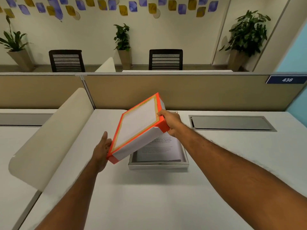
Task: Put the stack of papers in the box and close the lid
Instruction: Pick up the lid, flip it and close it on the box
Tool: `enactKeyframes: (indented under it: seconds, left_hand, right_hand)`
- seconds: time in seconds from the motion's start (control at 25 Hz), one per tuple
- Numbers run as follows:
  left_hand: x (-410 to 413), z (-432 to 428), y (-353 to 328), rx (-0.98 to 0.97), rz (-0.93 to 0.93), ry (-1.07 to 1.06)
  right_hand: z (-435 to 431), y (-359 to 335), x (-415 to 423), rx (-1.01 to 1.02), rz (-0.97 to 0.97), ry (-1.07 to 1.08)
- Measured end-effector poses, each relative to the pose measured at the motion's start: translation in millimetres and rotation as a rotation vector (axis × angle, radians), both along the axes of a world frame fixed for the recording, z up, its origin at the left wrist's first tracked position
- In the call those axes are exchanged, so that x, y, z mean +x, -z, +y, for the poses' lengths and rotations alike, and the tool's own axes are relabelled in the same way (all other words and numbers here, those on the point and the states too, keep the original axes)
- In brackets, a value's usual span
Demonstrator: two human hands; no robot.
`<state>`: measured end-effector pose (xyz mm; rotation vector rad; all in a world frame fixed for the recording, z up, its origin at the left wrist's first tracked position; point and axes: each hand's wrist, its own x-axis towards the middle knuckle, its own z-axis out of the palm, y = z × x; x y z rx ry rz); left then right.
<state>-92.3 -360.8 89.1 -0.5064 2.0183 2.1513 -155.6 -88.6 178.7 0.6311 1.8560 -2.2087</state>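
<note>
A shallow white box (pixel 158 166) sits open on the desk at centre, and the stack of printed papers (pixel 160 149) lies inside it. The lid (pixel 138 124), white with orange edges, is held tilted in the air above the box's left and far part, hiding some of the papers. My right hand (pixel 171 122) grips the lid's right corner. My left hand (pixel 102 147) presses flat against the lid's lower left corner, fingers extended.
A beige curved divider (pixel 49 138) rises at the left of the white desk (pixel 149 196). A grey cable-tray flap (pixel 232 122) sits at the back right. A tan partition (pixel 182 92) closes the desk's far side, with chairs and potted plants beyond.
</note>
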Motion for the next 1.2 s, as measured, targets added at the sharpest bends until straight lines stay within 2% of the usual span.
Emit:
enactKeyframes:
  seconds: [0.24, 0.48, 0.72, 1.2]
  left_hand:
    - [-19, 25, 3, -0.084, 0.178, 0.018]
    - [-48, 43, -3, -0.153, 0.231, 0.033]
    - [-65, 57, -1, -0.226, 0.209, 0.085]
    - [-14, 66, 62, -0.282, 0.14, 0.056]
  right_hand:
    - [40, 32, 4, 0.206, 0.063, -0.065]
    - [71, 70, 12, 0.139, 0.093, -0.035]
    - [84, 94, 13, 0.073, 0.026, 0.066]
    - [92, 144, 45, 0.151, 0.058, -0.139]
